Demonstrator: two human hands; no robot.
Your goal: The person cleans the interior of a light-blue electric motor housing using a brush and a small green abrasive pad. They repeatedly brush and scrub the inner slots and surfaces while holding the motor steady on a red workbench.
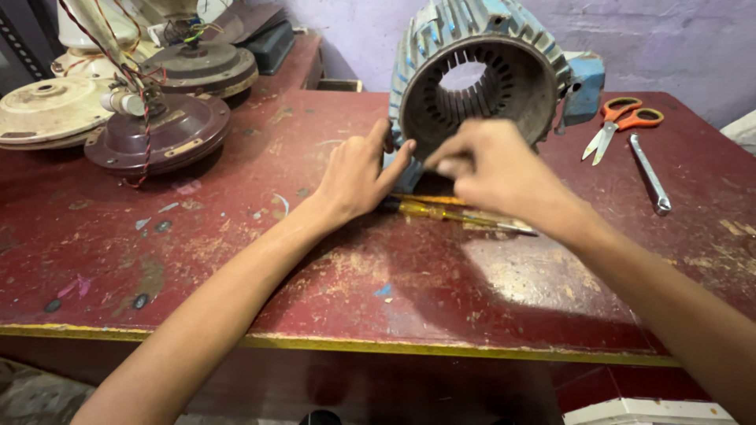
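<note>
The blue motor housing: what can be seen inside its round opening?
Inside the blue motor housing, a ring of dark slotted ribs lines the bore, and pale wall shows through the open centre. The left hand and right hand cover its lower rim.

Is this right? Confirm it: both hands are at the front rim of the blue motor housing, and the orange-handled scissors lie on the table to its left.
Not quite. The scissors lie to the right of the motor housing, beside the wrench, as the head view shows. The left hand and right hand are indeed at its front rim.
</note>
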